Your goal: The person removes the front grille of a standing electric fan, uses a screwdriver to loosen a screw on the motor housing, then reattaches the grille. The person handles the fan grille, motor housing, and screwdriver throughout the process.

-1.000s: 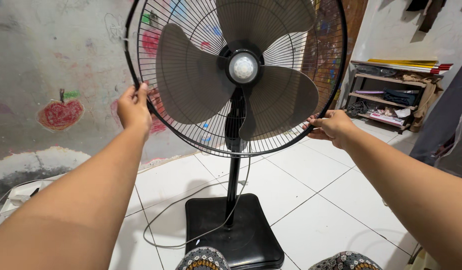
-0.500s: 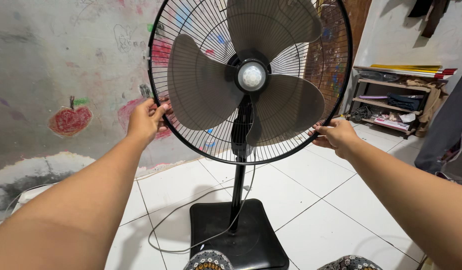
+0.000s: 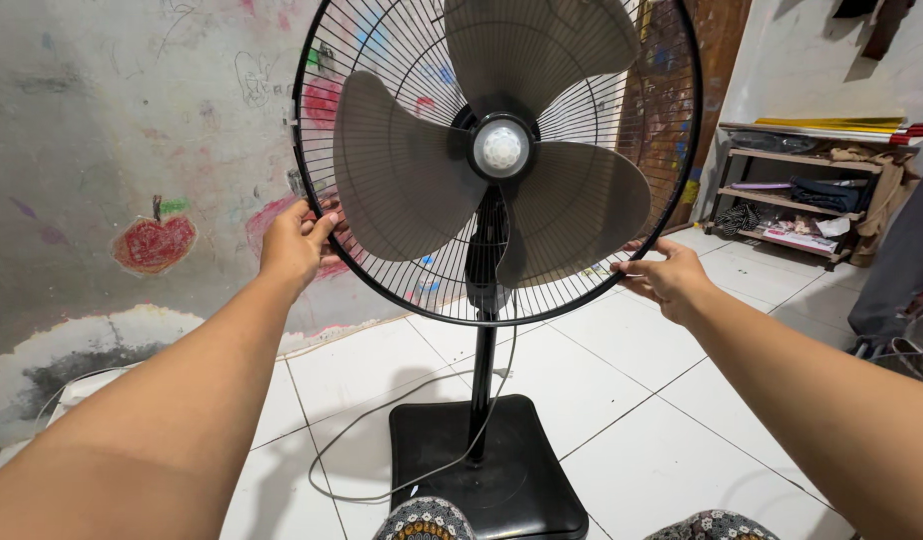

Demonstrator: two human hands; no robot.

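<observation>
White floor tiles below — left hand (image 3: 294, 243) and right hand (image 3: 665, 278) both grasp the fan guard (image 3: 327, 255) rim.

I see a red apple drawing (image 3: 155, 243) on the grey wall (image 3: 102, 120), a white tiled floor (image 3: 662, 440), and far right a wooden shelf (image 3: 797, 195) with clothes and other stuff on it.
</observation>
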